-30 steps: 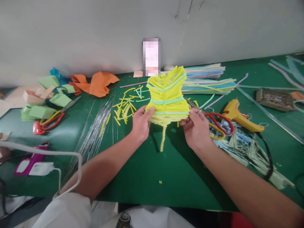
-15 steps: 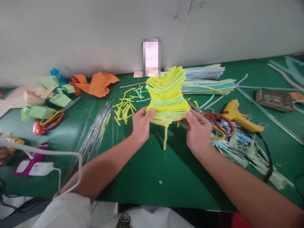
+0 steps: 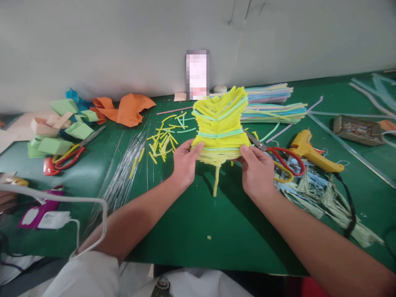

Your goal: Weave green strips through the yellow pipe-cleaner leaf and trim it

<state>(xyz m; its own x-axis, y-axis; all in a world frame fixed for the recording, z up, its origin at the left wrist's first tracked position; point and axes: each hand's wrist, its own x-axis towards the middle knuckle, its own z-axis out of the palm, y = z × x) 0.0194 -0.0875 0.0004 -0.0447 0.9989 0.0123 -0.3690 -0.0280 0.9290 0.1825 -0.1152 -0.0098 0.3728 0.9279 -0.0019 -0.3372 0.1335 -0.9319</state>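
Between my two hands, above the table, is a yellow pipe-cleaner leaf with mint-green stripes across it and a short stem pointing down toward me. My left hand pinches its lower left edge, thumb on the front. On the opposite edge my right hand grips it the same way, with the fingers mostly hidden behind. Scissors with red and yellow handles lie just beyond my right hand. Cut yellow pipe-cleaner pieces are scattered past my left hand.
A yellow glue gun lies at right, its black cord running over raffia-like strands. Pipe-cleaner bundles and a phone are at the back. Thin wires, folded paper and more scissors lie left, near another person's hand.
The leaf has shifted slightly right and turned a little in my fingers. Both hands keep their hold on its edges.
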